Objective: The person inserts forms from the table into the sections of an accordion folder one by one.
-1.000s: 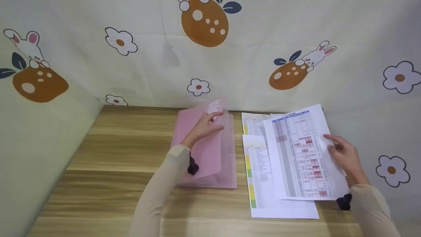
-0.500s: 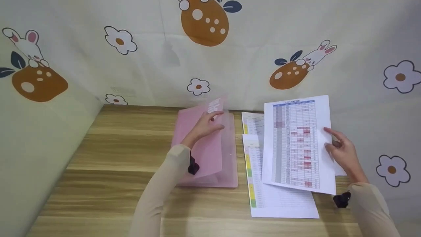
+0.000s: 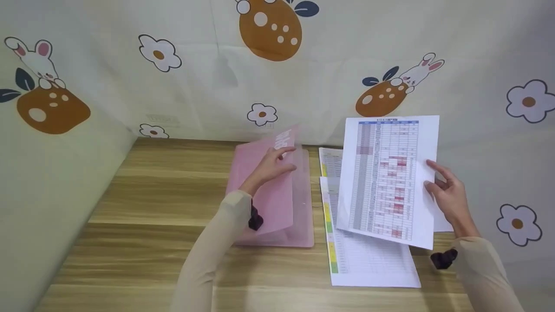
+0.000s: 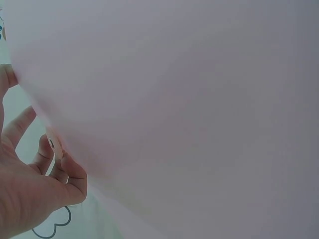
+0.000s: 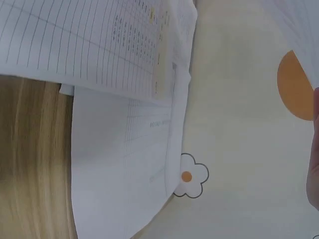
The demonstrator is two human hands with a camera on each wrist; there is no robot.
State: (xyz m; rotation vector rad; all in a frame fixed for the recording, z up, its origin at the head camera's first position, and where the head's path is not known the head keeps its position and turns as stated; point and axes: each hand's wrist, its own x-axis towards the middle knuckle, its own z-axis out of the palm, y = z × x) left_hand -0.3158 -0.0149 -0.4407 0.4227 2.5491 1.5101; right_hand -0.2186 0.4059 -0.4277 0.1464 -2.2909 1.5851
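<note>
- The pink folder is laid on the wooden table; its cover is held up at a slant.
- The cover's free edge is gripped by the left hand, with the index finger and thumb spread apart; a small pale tab is seen at the curled fingers.
- To the folder's right, the printed sheet is pinched at its right edge by the right hand and held raised.
- Beneath that sheet, also right of the folder, a stack of papers is partly hidden; yellow and green blocks are shown down its left side.
- The folder's inside is mostly blocked by the cover, and the cover is crossed by the left sleeve.
- Behind the folder, a patterned curtain is hung.
</note>
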